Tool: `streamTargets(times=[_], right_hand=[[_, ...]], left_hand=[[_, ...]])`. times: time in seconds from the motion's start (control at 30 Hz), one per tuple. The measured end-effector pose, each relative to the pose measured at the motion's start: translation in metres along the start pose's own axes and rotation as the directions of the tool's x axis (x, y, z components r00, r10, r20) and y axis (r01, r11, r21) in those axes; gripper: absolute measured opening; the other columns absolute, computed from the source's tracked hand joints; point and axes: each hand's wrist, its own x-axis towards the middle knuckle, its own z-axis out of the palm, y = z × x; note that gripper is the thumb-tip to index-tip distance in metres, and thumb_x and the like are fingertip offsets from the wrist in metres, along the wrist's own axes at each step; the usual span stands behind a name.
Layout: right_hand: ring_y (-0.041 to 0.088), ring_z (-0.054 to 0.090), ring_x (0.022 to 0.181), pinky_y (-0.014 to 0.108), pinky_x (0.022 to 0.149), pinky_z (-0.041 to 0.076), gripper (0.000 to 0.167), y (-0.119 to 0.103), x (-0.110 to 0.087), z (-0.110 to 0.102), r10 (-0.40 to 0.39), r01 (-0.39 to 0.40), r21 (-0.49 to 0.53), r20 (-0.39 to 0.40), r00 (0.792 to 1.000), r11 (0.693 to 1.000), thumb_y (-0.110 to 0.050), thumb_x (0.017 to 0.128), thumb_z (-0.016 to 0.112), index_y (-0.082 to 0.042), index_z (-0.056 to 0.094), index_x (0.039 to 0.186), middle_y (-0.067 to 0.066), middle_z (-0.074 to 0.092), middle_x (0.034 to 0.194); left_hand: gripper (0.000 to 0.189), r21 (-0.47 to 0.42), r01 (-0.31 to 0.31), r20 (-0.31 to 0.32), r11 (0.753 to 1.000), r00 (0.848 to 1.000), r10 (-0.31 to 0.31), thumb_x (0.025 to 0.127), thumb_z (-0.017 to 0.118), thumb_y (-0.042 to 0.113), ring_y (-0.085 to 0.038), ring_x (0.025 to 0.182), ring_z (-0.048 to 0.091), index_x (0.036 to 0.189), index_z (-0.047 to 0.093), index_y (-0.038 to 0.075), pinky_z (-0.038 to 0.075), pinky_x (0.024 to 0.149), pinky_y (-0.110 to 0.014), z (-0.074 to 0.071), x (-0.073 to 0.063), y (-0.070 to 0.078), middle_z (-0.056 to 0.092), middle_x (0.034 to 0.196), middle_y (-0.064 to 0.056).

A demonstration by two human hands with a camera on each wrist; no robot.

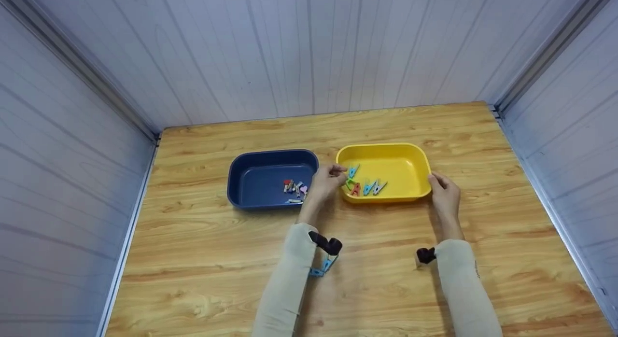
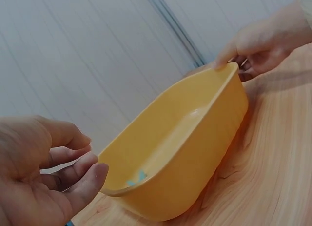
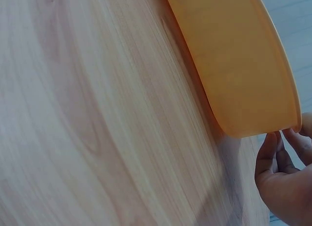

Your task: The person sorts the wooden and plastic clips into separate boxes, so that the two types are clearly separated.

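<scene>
A yellow plastic basin [image 1: 396, 165] stands on the table with several coloured clothespins [image 1: 368, 187] gathered at its left end. My right hand [image 1: 445, 196] pinches the rim at the right end, thumb on the inside and fingers outside. My left hand [image 1: 327, 182] is at the left end, its fingers loosely bent; in the left wrist view the left hand [image 2: 53, 172] has nothing visible between thumb and fingers. Whether its fingertips touch the rim I cannot tell. To the left is a dark blue basin [image 1: 256, 182] with several small decorated clips [image 1: 294, 186], partly hidden by the left hand.
Blue clothespins [image 1: 328, 263] lie on the wooden table [image 1: 203, 259] beside my left forearm, partly covered by it. A small light piece [image 1: 418, 263] shows under the right wrist camera. White panelled walls [image 1: 309, 52] enclose the back and both sides.
</scene>
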Motion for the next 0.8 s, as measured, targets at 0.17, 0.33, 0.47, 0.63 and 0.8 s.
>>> streamTargets(times=[0.17, 0.33, 0.47, 0.63, 0.8], right_hand=[[0.019, 0.051, 0.124, 0.029, 0.103, 0.042, 0.045, -0.002, 0.001, 0.001, 0.013, -0.013, 0.025, 0.004, 1.000, 1.000, -0.035, 0.095, 0.056, -0.007, 0.058, 0.130, 0.012, 0.056, 0.135], [0.018, 0.051, 0.123, 0.028, 0.102, 0.042, 0.044, -0.002, 0.002, 0.000, 0.016, -0.016, 0.022, 0.001, 1.000, 1.000, -0.035, 0.096, 0.056, -0.008, 0.059, 0.130, 0.011, 0.057, 0.134], [0.017, 0.052, 0.120, 0.027, 0.100, 0.043, 0.044, -0.001, 0.001, 0.001, 0.022, -0.022, 0.025, -0.007, 1.000, 0.999, -0.036, 0.095, 0.056, -0.008, 0.059, 0.129, 0.011, 0.057, 0.133], [0.018, 0.052, 0.122, 0.029, 0.102, 0.042, 0.045, -0.001, 0.000, 0.001, 0.021, -0.021, 0.017, -0.001, 1.000, 1.000, -0.036, 0.095, 0.056, -0.007, 0.059, 0.130, 0.012, 0.057, 0.134], [0.018, 0.052, 0.121, 0.027, 0.101, 0.042, 0.046, -0.001, 0.001, 0.001, 0.021, -0.021, -0.001, -0.008, 1.000, 1.000, -0.037, 0.095, 0.056, -0.008, 0.059, 0.130, 0.011, 0.058, 0.132]], left_hand=[[0.020, 0.016, -0.005, 0.010, 1.000, 1.000, 0.005, 0.088, 0.060, 0.011, -0.016, 0.093, 0.056, 0.107, 0.065, 0.009, 0.047, 0.078, -0.024, -0.005, -0.005, 0.001, 0.061, 0.102, -0.005], [0.021, 0.015, -0.037, 0.031, 0.999, 0.999, 0.037, 0.089, 0.060, 0.010, -0.016, 0.095, 0.056, 0.110, 0.064, 0.006, 0.048, 0.079, -0.025, -0.012, -0.009, -0.002, 0.062, 0.104, -0.006], [0.022, 0.022, -0.047, 0.050, 0.999, 0.998, 0.046, 0.090, 0.060, 0.012, -0.015, 0.093, 0.057, 0.111, 0.063, 0.007, 0.048, 0.077, -0.024, -0.017, -0.015, -0.007, 0.062, 0.104, -0.006], [0.023, 0.048, -0.106, 0.068, 0.993, 0.992, 0.103, 0.090, 0.061, 0.010, -0.018, 0.095, 0.059, 0.112, 0.063, 0.002, 0.049, 0.082, -0.026, -0.025, -0.026, -0.014, 0.064, 0.105, -0.010], [0.023, 0.072, -0.140, 0.075, 0.988, 0.988, 0.134, 0.090, 0.063, 0.008, -0.020, 0.095, 0.061, 0.111, 0.063, 0.000, 0.050, 0.085, -0.029, -0.032, -0.036, -0.021, 0.065, 0.103, -0.011]])
